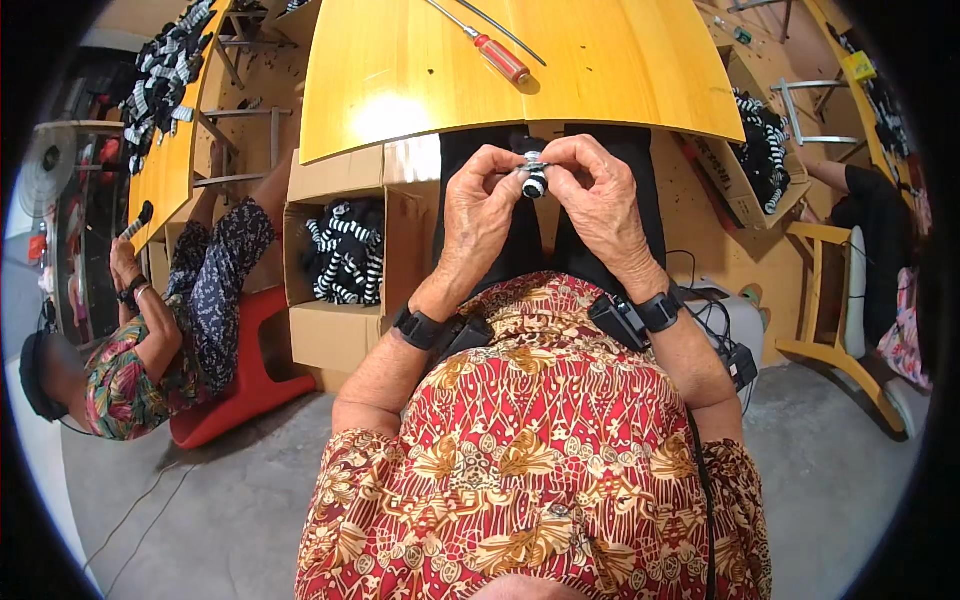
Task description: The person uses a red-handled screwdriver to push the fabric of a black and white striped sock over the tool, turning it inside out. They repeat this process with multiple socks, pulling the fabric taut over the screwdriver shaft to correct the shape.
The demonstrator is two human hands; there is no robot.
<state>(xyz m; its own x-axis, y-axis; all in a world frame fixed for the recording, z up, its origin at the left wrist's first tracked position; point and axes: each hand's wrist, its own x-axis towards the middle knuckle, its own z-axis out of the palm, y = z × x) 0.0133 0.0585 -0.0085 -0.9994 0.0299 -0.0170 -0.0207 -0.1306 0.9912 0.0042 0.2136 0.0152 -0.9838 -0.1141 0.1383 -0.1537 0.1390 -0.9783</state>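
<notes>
Just off the near edge of the yellow table (420,100), both hands pinch a small black-and-white striped knit piece (535,186). Thumb and forefinger of my left hand (478,205) grip its left side. From the other side, my right hand (600,205) closes its thumb and forefinger on the same piece. The fingertips nearly meet, covering part of the fabric; its striped, rounded lower end hangs below them. Whether it is a sock, a glove or another item cannot be made out.
A red-handled screwdriver (502,60) and a thin dark rod (508,34) lie on the table. Cardboard boxes of striped knit pieces stand at left (335,335) and right (735,205). A person (150,350) works at left beside a red chair (255,360); another sits at right.
</notes>
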